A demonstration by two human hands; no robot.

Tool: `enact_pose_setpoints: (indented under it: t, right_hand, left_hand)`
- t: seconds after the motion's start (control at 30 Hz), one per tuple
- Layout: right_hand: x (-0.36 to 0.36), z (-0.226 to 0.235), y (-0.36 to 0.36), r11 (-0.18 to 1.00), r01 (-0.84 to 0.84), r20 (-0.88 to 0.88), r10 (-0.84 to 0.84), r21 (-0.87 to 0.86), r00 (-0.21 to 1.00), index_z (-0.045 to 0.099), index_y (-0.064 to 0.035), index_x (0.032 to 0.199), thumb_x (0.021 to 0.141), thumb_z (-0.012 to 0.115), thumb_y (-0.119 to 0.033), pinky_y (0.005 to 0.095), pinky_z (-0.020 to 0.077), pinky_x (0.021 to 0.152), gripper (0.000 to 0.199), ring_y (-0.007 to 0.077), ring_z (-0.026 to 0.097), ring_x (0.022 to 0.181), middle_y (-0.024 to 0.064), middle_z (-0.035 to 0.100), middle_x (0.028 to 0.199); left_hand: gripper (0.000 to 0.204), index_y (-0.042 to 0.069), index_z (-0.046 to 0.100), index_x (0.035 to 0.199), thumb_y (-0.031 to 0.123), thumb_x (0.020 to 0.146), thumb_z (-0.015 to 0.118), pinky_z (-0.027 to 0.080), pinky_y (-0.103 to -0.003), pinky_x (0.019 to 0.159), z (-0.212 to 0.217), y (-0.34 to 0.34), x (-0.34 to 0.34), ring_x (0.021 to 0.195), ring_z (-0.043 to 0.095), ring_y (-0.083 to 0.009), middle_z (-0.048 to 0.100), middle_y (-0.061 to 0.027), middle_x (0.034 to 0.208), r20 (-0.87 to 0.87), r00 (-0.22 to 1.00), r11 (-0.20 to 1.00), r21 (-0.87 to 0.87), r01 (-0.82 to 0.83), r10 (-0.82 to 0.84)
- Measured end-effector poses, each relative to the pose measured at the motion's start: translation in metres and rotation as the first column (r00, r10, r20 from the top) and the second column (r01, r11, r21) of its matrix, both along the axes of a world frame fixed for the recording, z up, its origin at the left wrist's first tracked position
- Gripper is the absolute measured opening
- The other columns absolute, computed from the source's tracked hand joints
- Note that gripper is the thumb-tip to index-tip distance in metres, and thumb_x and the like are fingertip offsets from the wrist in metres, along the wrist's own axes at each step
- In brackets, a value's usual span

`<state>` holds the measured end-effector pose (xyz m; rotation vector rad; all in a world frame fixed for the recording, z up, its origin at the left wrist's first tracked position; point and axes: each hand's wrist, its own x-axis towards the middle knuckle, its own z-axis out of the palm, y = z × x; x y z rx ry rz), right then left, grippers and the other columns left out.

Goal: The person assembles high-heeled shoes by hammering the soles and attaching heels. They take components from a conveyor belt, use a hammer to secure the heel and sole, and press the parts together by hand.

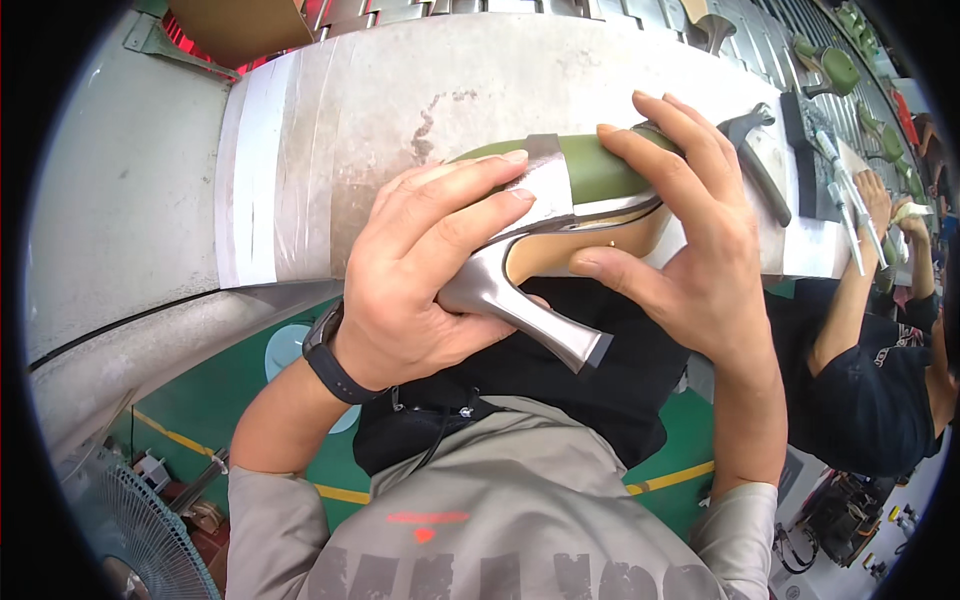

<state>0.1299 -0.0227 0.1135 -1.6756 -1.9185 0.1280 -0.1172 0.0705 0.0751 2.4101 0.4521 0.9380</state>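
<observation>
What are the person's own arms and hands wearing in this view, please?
Both hands, the left hand and the right hand, are bare, without gloves. A dark navy wristband, like a watch strap, circles the left wrist. Grey sleeves are pushed up both forearms, ending near the elbows.

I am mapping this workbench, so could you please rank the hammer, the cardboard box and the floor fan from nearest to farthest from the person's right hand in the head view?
Measured from the right hand, which grips the green high-heeled shoe:
1. Hammer, lying on the bench just right of the hand.
2. Cardboard box, at the far upper left beyond the bench.
3. Floor fan, on the floor at the lower left corner.
</observation>
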Motion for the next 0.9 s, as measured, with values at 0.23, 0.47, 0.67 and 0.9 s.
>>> enact_pose_setpoints:
  t: [0.23, 0.47, 0.67, 0.9]
  right_hand:
    - [-0.007, -0.016, 0.001, 0.997, 0.033, -0.039, -0.031, 0.067, 0.999, 0.074, -0.0087, 0.133, 0.07, 0.095, -0.043, 0.0554, 0.0415, 0.117, 0.074, 0.046, 0.043, 0.148, 0.0182, 0.056, 0.153]
    - [-0.014, -0.019, 0.001, 0.996, 0.057, -0.017, -0.056, 0.063, 0.998, 0.075, -0.0096, 0.132, 0.072, 0.094, -0.045, 0.0567, 0.0411, 0.117, 0.072, 0.0481, 0.039, 0.149, 0.0171, 0.056, 0.153]
    - [-0.012, -0.015, 0.004, 0.996, 0.054, -0.026, -0.052, 0.07, 0.998, 0.076, -0.0093, 0.129, 0.069, 0.095, -0.044, 0.0569, 0.0411, 0.117, 0.072, 0.0484, 0.041, 0.147, 0.0167, 0.059, 0.148]
    - [0.009, -0.007, 0.026, 0.999, -0.015, 0.034, 0.014, 0.028, 0.999, 0.076, -0.0096, 0.125, 0.063, 0.097, -0.029, 0.0513, 0.0449, 0.115, 0.068, 0.0416, 0.05, 0.143, 0.0137, 0.066, 0.142]
  left_hand:
    - [0.07, -0.001, 0.07, 0.13, 0.037, 0.077, 0.096, 0.05, -0.051, 0.109, -0.005, -0.002, 0.001, 0.126, 0.068, -0.0405, 0.069, -0.0236, 0.138, -0.007, 1.0, 1.0, 0.027, 0.008, -0.008]
    - [0.069, 0.004, 0.069, 0.132, 0.041, 0.08, 0.094, 0.049, -0.052, 0.11, -0.011, -0.009, 0.001, 0.128, 0.067, -0.0403, 0.07, -0.0191, 0.138, -0.045, 0.999, 0.996, 0.086, -0.024, 0.028]
    - [0.068, 0.006, 0.067, 0.133, 0.04, 0.079, 0.094, 0.048, -0.052, 0.112, -0.012, -0.008, 0.006, 0.129, 0.066, -0.0393, 0.071, -0.0161, 0.138, -0.078, 0.997, 0.997, 0.08, -0.003, 0.009]
    - [0.062, 0.005, 0.067, 0.13, 0.041, 0.085, 0.09, 0.043, -0.054, 0.117, -0.015, -0.009, 0.022, 0.136, 0.061, -0.0414, 0.066, -0.02, 0.145, -0.06, 0.993, 0.988, 0.125, -0.09, 0.098]
